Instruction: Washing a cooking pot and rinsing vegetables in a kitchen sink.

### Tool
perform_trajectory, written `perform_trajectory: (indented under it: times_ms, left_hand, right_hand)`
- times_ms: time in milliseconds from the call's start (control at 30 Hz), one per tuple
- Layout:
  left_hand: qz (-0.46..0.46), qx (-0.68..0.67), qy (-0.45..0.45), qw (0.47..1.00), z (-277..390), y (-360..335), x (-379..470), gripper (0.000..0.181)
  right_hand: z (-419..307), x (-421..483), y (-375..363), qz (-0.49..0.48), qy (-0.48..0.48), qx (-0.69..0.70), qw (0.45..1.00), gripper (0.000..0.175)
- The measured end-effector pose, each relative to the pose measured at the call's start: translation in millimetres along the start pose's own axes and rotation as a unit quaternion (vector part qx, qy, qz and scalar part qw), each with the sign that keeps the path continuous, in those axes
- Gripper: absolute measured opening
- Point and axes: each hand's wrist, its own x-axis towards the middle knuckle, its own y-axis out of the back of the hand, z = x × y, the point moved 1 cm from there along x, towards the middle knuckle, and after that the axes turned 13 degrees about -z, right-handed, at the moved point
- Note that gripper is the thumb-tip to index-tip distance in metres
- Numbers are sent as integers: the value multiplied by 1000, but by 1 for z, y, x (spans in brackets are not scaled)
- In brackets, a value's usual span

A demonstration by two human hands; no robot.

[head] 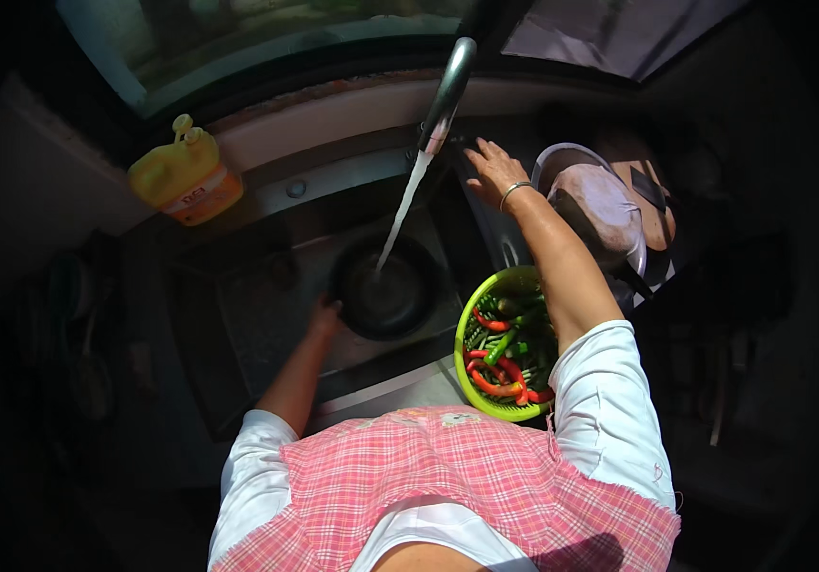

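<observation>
A dark round basin [388, 289] sits in the sink [259, 314], under a stream of water [406, 204] from the curved metal faucet [450, 93]. My left hand [325, 318] is at the basin's left rim; shadow and blur hide how its fingers lie. To the right of the faucet, my right hand [498, 174] reaches over the far counter, palm down, fingers apart and no object visible in it. A metal bangle [514, 193] circles that wrist. Below my right forearm stands a lime-green basket [461, 350] of red chillies [498, 382], green peppers [501, 347] and cut green pieces.
A yellow jug [184, 179] with a label stands at the sink's back left. Right of my right forearm is a pale basin [570, 150] with a light cloth-like thing [595, 204]. A window [273, 36] lies behind the faucet. Both sides are in deep shadow.
</observation>
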Motion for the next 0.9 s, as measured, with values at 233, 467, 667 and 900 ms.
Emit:
perform_trajectory:
  times_ms: [233, 467, 667, 900]
  left_hand:
    - [-24, -41, -26, 999, 21, 2, -12, 47]
    - [37, 85, -210, 973, 68, -35, -21, 47]
    - [-254, 203, -124, 938, 94, -128, -119, 55]
    - [-397, 187, 81, 895, 38, -176, -145, 48]
  right_hand:
    - [7, -143, -2, -31, 164, 226, 960, 29]
    - [26, -198, -101, -8, 90, 69, 994, 58]
    - [18, -205, -80, -2, 23, 15, 1000, 43]
    - [19, -223, -23, 57, 44, 168, 983, 41]
